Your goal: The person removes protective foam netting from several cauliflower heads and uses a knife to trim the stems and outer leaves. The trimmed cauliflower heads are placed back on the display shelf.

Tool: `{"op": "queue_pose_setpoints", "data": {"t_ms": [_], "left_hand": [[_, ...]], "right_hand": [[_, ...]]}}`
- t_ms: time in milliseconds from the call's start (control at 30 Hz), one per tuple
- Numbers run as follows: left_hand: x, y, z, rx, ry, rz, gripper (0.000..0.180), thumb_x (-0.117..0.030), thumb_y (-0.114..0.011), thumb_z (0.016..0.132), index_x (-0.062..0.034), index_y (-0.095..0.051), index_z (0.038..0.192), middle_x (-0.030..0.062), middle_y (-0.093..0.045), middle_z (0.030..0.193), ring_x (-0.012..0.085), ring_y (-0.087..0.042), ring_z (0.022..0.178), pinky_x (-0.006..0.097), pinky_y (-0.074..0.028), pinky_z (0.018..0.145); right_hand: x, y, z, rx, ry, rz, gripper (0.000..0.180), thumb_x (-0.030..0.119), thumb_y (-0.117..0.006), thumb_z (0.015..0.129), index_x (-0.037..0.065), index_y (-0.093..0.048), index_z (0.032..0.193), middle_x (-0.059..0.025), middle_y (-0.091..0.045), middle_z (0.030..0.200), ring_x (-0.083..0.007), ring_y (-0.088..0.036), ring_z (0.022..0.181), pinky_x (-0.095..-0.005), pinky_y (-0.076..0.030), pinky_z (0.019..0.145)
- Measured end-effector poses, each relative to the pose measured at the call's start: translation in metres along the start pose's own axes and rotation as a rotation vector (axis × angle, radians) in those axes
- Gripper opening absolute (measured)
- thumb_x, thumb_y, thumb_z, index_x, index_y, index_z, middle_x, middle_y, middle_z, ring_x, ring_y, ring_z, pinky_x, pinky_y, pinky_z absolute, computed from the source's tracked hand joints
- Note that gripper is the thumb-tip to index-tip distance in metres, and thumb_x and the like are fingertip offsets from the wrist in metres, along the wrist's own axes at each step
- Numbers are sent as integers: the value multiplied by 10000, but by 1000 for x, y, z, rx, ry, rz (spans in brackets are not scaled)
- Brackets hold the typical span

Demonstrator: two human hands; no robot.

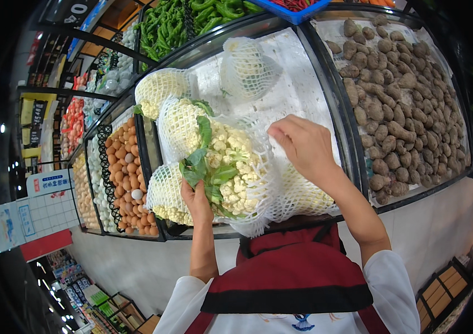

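A large cauliflower [231,161] with green leaves lies in front of me, partly out of its white foam net [264,183]. My left hand [194,200] is at its left side, thumb and fingers closed on a dark green leaf [193,167]. Above the right edge of the net hovers my right hand [303,147], thumb and fingertips pinched together. Whether a bit of net or leaf is between them is too small to tell. More netted cauliflowers [183,119] sit close on the left, another netted cauliflower [242,64] farther back.
The cauliflowers rest in a black-edged bin lined with white sheet [303,72]. Brown taro-like roots [398,106] fill the bin on the right. Eggs [128,167] are in a bin at left, green peppers [164,28] behind. A blue basket [298,14] holds red chilies.
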State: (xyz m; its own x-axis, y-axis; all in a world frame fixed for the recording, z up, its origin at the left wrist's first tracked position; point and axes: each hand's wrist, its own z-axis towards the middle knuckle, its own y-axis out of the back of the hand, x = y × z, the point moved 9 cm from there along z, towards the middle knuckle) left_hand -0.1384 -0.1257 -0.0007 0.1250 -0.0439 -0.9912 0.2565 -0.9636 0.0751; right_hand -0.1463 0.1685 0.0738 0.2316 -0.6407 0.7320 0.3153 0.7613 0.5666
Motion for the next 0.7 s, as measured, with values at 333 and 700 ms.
{"op": "queue_pose_setpoints", "data": {"t_ms": [333, 700], "left_hand": [[-17, -15, 0, 126, -201, 208, 374, 61, -507, 767, 44, -523, 1141, 110, -533, 1125, 208, -508, 1053, 289, -371, 938], [-53, -39, -9, 206, -406, 421, 359, 33, -577, 711, 36, -562, 1069, 127, -527, 1073, 252, -517, 1008, 306, -393, 896]], "right_hand": [[53, -6, -6, 266, 190, 115, 91, 137, -642, 822, 70, -670, 877, -47, -617, 776, -240, -615, 666, -333, -481, 574], [11, 3, 3, 92, -105, 7, 163, 215, -670, 800, 63, -612, 781, -61, -586, 746, -257, -596, 617, -361, -461, 541]]}}
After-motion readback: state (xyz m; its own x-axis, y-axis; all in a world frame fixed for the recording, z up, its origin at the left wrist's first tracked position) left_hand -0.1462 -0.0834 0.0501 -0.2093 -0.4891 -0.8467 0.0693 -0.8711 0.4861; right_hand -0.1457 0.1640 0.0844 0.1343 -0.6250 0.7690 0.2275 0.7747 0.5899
